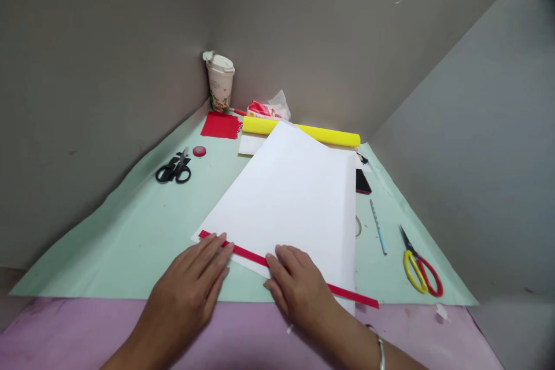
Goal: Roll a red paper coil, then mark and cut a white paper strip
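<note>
Presently in hand: a red strip [249, 254] is being pressed down along the near edge of the white sheet [295, 196]; this is judged to be a laying-flat or sticking step.
Left hand [191, 283]: spread flat, palm down, gripping nothing; its fingertips rest on the strip close to the sheet's near left corner.
Right hand [299, 289]: flat likewise, fingers close together, gripping nothing; its fingertips lie on the strip about midway along the sheet's near edge, and the palm hides the stretch behind them.
Strip position: on top of the sheet, just inside its near edge and roughly parallel to it; one end sits at the near left corner, the other runs past the near right corner onto the mint-green covering [130, 231].
Contact: bare strip shows between the two hands; whether it lies tight to the sheet there cannot be told.
Recommended method: one hand should anchor while the other smooths outward from the middle with the finger pads, so that no bulge is trapped.
Alignment check: the margin between strip and sheet edge should be sighted along its whole length before firm pressure is applied.
Risk: the sheet appears to lie loose on the covering and could swivel under a sideways push; pressure is best directed straight down.
Surroundings: black scissors [174, 170] lie well left of the sheet, yellow-and-red scissors [420, 269] and a pencil [378, 225] right of it, and a yellow roll [303, 131] along its far edge; none touches the strip.
</note>
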A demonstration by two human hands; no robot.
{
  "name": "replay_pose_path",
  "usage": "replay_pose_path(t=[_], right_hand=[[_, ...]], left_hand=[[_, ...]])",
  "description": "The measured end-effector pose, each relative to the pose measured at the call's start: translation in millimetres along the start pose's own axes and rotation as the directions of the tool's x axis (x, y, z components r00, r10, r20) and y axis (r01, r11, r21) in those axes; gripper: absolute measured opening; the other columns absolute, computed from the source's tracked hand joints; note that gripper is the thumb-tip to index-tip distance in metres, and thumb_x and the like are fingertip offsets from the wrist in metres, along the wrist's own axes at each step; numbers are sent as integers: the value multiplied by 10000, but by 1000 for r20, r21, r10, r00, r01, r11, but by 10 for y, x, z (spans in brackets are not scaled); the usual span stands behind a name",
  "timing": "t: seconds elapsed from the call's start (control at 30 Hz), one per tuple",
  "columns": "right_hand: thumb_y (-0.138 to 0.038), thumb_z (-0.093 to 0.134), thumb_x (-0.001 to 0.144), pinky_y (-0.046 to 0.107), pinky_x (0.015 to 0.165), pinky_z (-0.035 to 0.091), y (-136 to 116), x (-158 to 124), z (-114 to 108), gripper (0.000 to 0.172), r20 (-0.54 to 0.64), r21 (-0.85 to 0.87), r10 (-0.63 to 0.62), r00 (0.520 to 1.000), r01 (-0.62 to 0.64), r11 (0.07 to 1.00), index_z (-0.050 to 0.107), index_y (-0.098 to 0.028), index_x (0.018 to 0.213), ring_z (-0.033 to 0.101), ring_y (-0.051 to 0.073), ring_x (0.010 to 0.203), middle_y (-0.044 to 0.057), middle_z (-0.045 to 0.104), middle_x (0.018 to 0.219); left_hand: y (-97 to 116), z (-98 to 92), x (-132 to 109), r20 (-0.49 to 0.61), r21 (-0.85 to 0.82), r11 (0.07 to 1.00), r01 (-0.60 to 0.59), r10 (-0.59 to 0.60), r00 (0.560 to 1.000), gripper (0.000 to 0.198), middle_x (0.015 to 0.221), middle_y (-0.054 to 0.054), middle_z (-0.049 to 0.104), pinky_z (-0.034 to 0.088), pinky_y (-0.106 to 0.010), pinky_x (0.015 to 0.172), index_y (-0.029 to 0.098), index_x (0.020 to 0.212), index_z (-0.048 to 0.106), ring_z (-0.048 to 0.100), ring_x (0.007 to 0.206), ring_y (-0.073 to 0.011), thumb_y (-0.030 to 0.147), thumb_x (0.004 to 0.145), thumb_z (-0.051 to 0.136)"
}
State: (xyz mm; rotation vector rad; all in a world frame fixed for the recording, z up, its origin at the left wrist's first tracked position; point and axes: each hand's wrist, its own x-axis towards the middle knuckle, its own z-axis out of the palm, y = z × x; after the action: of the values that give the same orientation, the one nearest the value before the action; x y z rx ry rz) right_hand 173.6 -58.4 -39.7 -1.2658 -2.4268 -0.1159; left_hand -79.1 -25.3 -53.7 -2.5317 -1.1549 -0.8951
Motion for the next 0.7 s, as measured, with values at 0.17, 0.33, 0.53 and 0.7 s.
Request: replay_pose_path(t=[0.17, 0.33, 0.53, 0.7], right_hand=[[-200, 570, 979, 484, 855, 616, -1, 11, 0, 347, -3, -5, 4, 1000, -4, 1000, 607, -58, 1294, 644, 325, 1050, 223, 680, 1171], [-191, 573, 977, 486, 895, 615, 16, -5, -57, 347, 17, 48, 18, 1000, -19, 999, 607, -72, 1302, 647, 320, 1073, 210, 678, 1206], [-148, 547, 983, 418, 851, 627, 99, -72, -164, 268, 17, 201, 140, 990, -141, 969, 648, -115, 1229, 665, 259, 989, 162, 700, 1120], [-118, 534, 988, 393, 801, 615, 166, -128, -158, 235, 30, 221, 181, 983, -183, 958, 679, -144, 1171, 657, 242, 941, 136, 705, 1080]], left_hand=[[-49, 86, -11, 25, 19, 1000, -14, 13, 1000, 307, 1249, -151, 758, 509, -457, 1006, 130, 1233, 682, 697, 1174, -307, 259, 1000, 527], [-53, 73, -15, 27, 17, 1000, -2, 1, 1000, 303, 1249, -141, 761, 499, -457, 998, 144, 1231, 685, 702, 1161, -307, 263, 1000, 528], [-69, 71, -26, 12, 2, 999, 33, -33, 999, 308, 1234, -163, 760, 502, -475, 1002, 124, 1239, 678, 693, 1165, -321, 257, 991, 555], [-85, 69, -31, -15, -3, 998, 63, -63, 998, 302, 1203, -161, 766, 523, -478, 972, 138, 1224, 688, 704, 1130, -323, 276, 991, 554]])
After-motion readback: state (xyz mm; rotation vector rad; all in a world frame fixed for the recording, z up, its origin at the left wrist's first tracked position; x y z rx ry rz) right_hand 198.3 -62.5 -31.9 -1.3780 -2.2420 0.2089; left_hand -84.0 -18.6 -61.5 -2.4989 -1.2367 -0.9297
